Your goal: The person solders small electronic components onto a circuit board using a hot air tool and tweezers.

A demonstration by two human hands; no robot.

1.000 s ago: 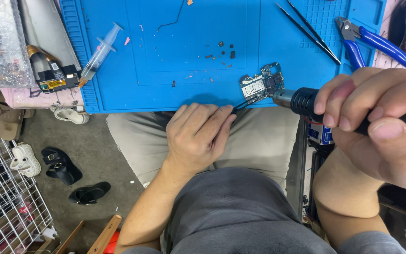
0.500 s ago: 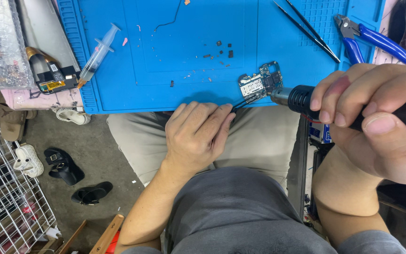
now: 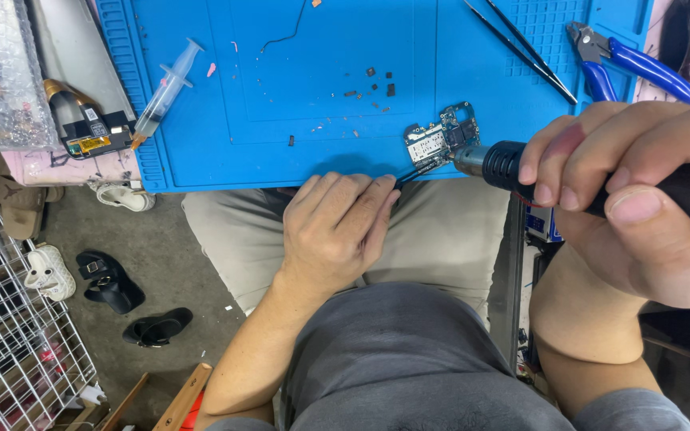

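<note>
Gripping a black hot-air tool (image 3: 600, 187) in your right hand (image 3: 640, 199), fingers wrapped tight around its barrel and thumb pressed along the near side, you aim the metal nozzle (image 3: 466, 158) at a small circuit board (image 3: 439, 142) lying near the front edge of the blue work mat (image 3: 297, 48). Your left hand (image 3: 335, 227) rests on your thigh just below the mat's edge, fingers curled down around thin tweezers (image 3: 413, 174) whose dark tips reach up to the board's near corner; how firmly they pinch it cannot be told from here.

Compared with the view a second ago, little has changed: the nozzle sits at the same spot beside the board, the left hand has not shifted, and the board lies where it did. That steadiness suggests heat is being held on one point rather than swept across.

Around the work, a scatter of tiny dark parts (image 3: 377, 86) lies on the mat well above the board. A syringe (image 3: 165, 89) lies tilted across the mat's left border, beside a gold-and-black device (image 3: 81, 128). Two slim black probes (image 3: 521, 48) cross the upper right, next to blue-handled cutters (image 3: 632, 64). Below the bench, sandals (image 3: 109, 283) sit on the grey floor beside a wire rack (image 3: 9, 335).
</note>
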